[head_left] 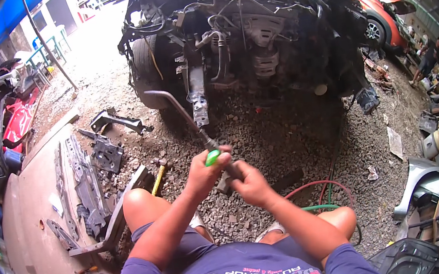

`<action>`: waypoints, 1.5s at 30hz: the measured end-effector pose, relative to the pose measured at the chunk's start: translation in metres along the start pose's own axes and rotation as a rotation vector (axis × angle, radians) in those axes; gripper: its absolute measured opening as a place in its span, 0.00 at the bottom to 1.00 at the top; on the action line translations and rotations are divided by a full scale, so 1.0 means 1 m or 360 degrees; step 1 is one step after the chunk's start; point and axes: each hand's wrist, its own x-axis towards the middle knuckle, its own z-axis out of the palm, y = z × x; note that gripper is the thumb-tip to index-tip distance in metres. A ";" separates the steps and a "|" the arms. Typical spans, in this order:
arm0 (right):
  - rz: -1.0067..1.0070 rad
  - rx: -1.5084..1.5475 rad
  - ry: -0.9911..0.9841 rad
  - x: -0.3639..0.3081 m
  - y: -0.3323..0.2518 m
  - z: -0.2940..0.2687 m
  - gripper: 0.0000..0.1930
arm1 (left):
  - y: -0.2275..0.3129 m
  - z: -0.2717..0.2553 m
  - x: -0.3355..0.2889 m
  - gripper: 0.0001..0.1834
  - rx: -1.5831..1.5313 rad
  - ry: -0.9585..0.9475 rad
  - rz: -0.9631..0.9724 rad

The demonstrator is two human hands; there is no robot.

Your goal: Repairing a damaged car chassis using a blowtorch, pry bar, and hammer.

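A gas torch (189, 120) with a long, bent metal tube points up and to the left in front of me. My left hand (205, 172) is closed round it just below the tube, and a bright green piece (212, 157) shows at the thumb. Whether that piece is a knob or a separate lighter I cannot tell. Lower on the handle, my right hand (251, 184) is closed too, slightly blurred. Red hose (313, 183) and green hose (321, 207) lie beside my right forearm. No flame shows at the tip. Beyond it stands a dark car (261, 28) with its front stripped open.
A yellow-handled hammer (159, 180) lies by my knee on the gravel. Bent metal car parts (85, 178) and a black bracket (119, 121) lie to the left. A silver fender (425, 183) and other parts crowd the right side. Behind them stands an orange car (389, 23).
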 end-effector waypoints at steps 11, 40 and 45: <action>0.0147 -0.0544 -0.0527 0.021 0.048 0.036 0.41 | -0.034 -0.091 0.001 0.12 0.0098 0.0133 -0.0064; 0.0437 -0.0466 -0.0067 -0.115 0.021 0.017 0.35 | -0.052 -0.140 0.036 0.17 -0.0247 0.0704 -0.0238; 0.0299 -0.0504 -0.0184 -0.116 0.020 0.023 0.37 | -0.017 -0.164 0.044 0.13 -0.0857 0.0663 -0.0089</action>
